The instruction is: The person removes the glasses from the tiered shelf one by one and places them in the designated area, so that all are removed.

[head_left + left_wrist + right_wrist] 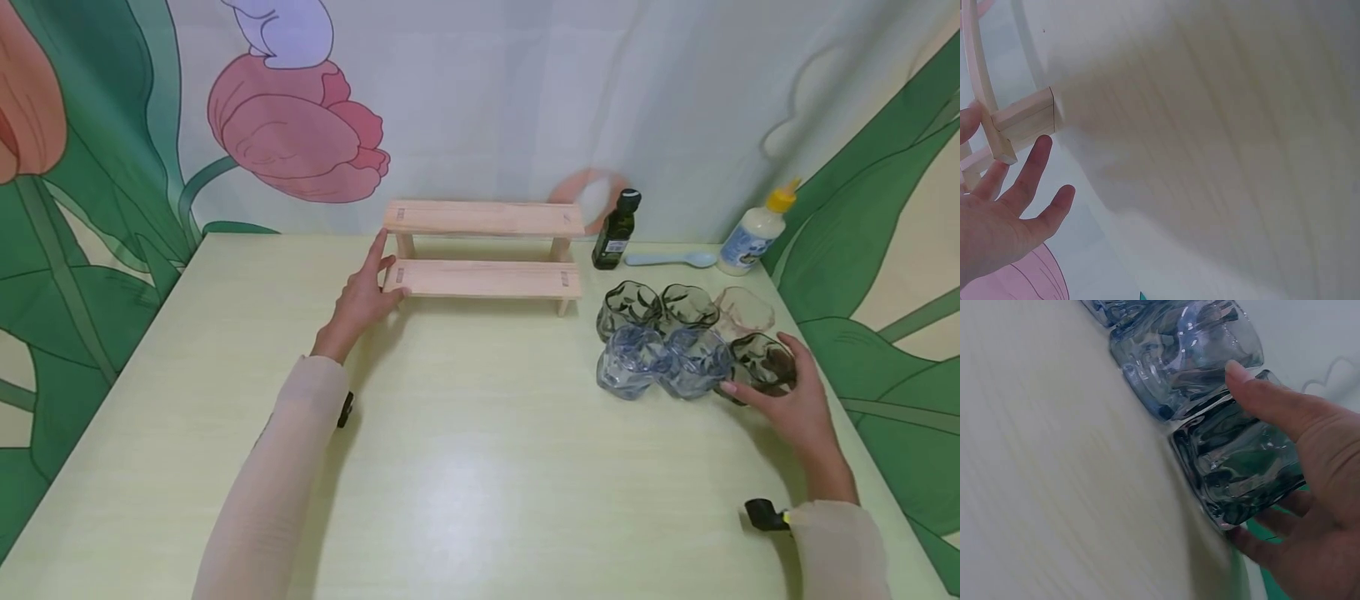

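A pale two-tier wooden rack (480, 280) stands near the back of the table. My left hand (362, 298) holds its left end, thumb on the lower shelf and index finger up by the upper one. In the left wrist view the other fingers (1035, 169) are spread beside the wood. At the right, my right hand (798, 408) grips a dark grey wavy glass (1241, 462), thumb near its rim and fingers on the far side. Two blue glasses (630, 362) stand left of it, the nearer one close against it. Behind are two more grey glasses (628, 308) and a pinkish clear glass (746, 310).
Behind the glasses stand a dark green bottle (617, 229) with a black cap and a white bottle (752, 233) with a yellow nozzle. Between these lies a light blue spoon (671, 259). A printed curtain (480, 100) hangs along the table's back edge.
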A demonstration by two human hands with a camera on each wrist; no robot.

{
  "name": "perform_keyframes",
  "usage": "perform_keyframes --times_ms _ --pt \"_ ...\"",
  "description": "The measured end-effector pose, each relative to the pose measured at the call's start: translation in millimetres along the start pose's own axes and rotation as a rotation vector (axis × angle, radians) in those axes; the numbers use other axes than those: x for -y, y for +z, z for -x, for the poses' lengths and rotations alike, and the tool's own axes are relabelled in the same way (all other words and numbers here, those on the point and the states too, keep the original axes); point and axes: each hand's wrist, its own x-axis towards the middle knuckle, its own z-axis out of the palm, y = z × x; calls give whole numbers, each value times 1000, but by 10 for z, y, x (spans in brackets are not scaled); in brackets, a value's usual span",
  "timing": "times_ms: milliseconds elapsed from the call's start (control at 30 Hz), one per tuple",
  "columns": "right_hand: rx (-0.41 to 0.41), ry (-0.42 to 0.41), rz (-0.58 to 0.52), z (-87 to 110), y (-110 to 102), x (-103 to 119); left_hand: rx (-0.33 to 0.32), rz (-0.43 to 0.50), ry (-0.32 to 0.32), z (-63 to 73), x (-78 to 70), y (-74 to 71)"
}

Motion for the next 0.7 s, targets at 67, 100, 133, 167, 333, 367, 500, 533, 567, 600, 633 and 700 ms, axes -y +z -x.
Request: perform_keyframes --times_ms 67,100,133,167,333,367,500,533,567,600,633,700 --pt "22 5 -9 16 -34 19 4 0 -1 -12 -1 7" --pt "32 1 -8 22 -51 29 5 -3 -3 -16 0 5" --pt "41 -4 -11 33 -66 46 7 -5 -5 -20 -1 2" --pt "45 -13 -13 44 -82 68 7 -6 -7 -23 -2 -2" --pt "7 -65 -5 76 -152 239 5 -13 3 -36 0 -6" --pt "-10 -76 2 69 -160 283 1 -11 6 -36 4 -6" --pt "-83 -120 20 17 -170 522 -8 1 18 -22 43 -5" --pt "-97 -132 26 -4 -165 591 -11 2 22 -16 52 -7" --pt "-107 -147 31 -26 -155 664 -15 4 24 -14 60 -7" --pt "-111 -159 35 -50 -143 743 -16 6 29 -13 71 -8" --pt "-112 -175 38 -76 -125 819 -18 11 34 -11 82 -9" --pt "-100 -202 48 -140 -82 969 -20 19 43 -10 103 -12"
